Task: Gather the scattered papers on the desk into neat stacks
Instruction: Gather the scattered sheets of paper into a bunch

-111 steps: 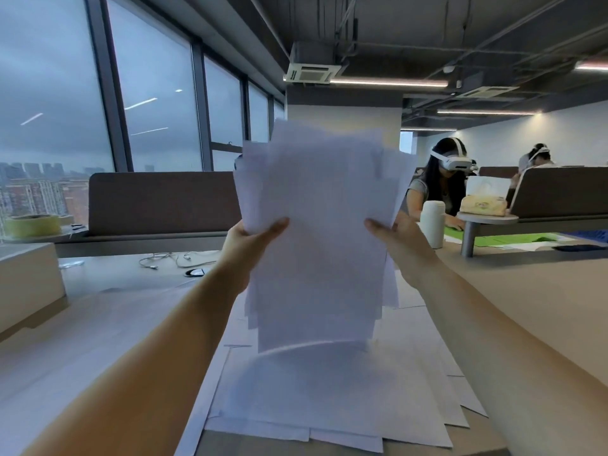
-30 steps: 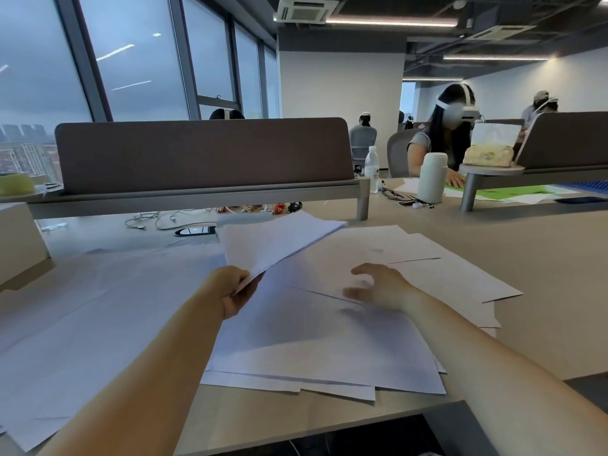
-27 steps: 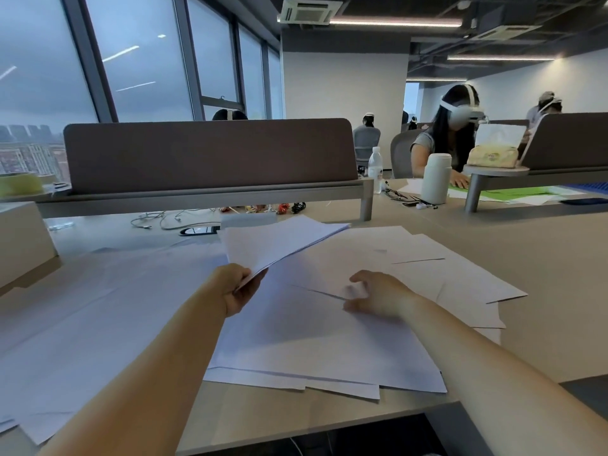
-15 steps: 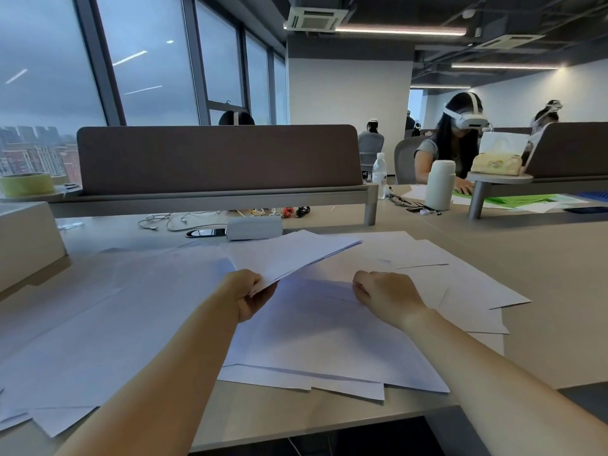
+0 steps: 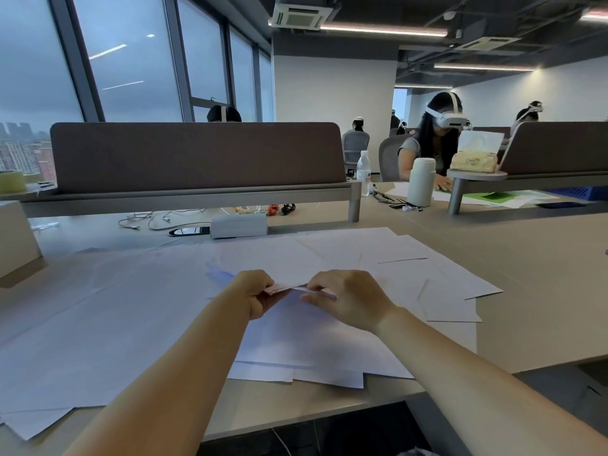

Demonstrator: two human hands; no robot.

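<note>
Both hands meet at mid-frame, low over the surface. Left hand fingers curled closed, pinching the near edge of a thin sheaf of papers; sheaf lies nearly flat, fanning away from the hands. Right hand fingers also closed on the same near edge, just beside the left. Sheaf sits over a loose spread of sheets, corners splayed right and toward the near edge of the surface. Second broad layer of sheets covers the left part, some overhanging the front edge.

Behind the papers: white rectangular box, dark phone touching its left end, tangle of white cables. Brown divider panel closes off the far side. Beige box at far left. Right rear: clear water bottle, white flask, seated person wearing a headset. Nothing lies between the hands and the loose sheets.
</note>
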